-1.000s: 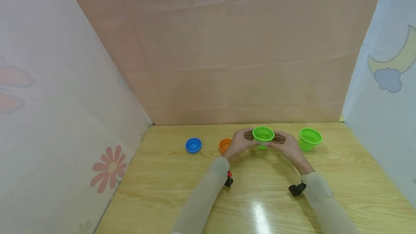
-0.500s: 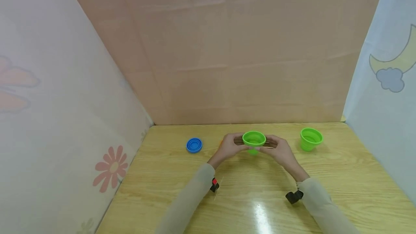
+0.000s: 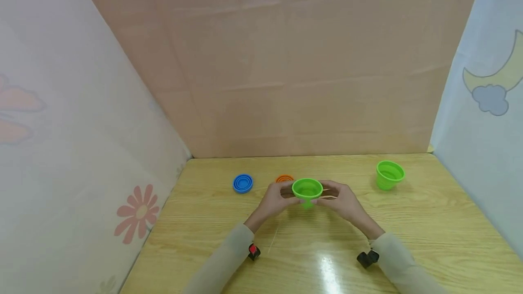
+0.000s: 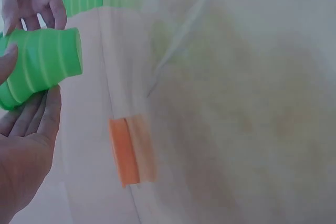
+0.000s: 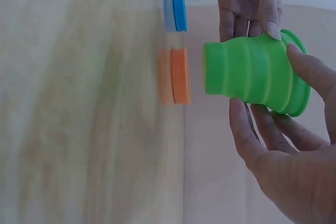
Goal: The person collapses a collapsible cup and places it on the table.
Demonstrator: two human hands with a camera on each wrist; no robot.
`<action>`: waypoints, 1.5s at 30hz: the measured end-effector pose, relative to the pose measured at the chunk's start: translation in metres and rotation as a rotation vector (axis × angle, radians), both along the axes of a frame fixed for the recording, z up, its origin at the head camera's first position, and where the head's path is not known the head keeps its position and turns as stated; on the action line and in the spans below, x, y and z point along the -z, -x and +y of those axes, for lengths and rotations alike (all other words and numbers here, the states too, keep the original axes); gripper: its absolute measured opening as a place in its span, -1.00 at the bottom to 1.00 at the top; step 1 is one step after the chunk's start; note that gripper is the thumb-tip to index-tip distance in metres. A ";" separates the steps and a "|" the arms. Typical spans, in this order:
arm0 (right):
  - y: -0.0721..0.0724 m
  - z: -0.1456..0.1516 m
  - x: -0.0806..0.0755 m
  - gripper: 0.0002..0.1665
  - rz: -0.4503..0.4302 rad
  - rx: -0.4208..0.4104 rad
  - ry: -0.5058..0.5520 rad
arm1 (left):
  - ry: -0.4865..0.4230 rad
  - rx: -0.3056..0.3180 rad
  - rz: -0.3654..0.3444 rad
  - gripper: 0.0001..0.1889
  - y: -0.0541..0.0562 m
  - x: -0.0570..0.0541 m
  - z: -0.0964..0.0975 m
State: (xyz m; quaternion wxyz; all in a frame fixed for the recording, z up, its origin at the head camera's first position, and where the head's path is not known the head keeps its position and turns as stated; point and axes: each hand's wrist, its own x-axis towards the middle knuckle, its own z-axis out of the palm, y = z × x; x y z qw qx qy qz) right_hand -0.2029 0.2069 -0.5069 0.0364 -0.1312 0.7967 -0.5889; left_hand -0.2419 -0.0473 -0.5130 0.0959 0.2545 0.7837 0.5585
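A green collapsible cup (image 3: 307, 188), extended to full height with ringed sides, is held upright above the table between both hands. My left hand (image 3: 276, 199) grips its left side, thumb at the front and fingers behind. On the opposite side my right hand (image 3: 342, 199) holds it the same way. The right wrist view shows the cup (image 5: 252, 72) with its narrow base clear of the tabletop. Behind the left hand lies a flattened orange collapsible cup (image 3: 284, 178), partly hidden in the head view; its low side (image 4: 125, 151) shows in the left wrist view.
A flattened blue collapsible cup (image 3: 243, 183) lies at the back left of the wooden table (image 3: 196, 239). A second extended green cup (image 3: 390, 175) stands at the back right. A brown paper-like panel (image 3: 286, 67) rises behind the table, with pale walls at both sides.
Both hands have carried the green cup left and nearer the body. The orange cup was covered by the left hand half a second ago and is partly visible now.
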 end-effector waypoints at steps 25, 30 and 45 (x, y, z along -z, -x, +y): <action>-0.022 -0.025 0.016 -0.36 0.013 -0.090 -0.006 | -0.048 -0.066 -0.084 -0.50 -0.043 0.011 -0.028; -0.023 -0.025 0.016 -0.37 0.006 -0.095 0.003 | -0.027 -0.070 -0.097 -0.51 -0.045 0.009 -0.027; -0.019 -0.017 0.018 -0.36 -0.027 -0.108 0.035 | 0.008 -0.083 -0.158 -0.61 -0.045 0.000 -0.027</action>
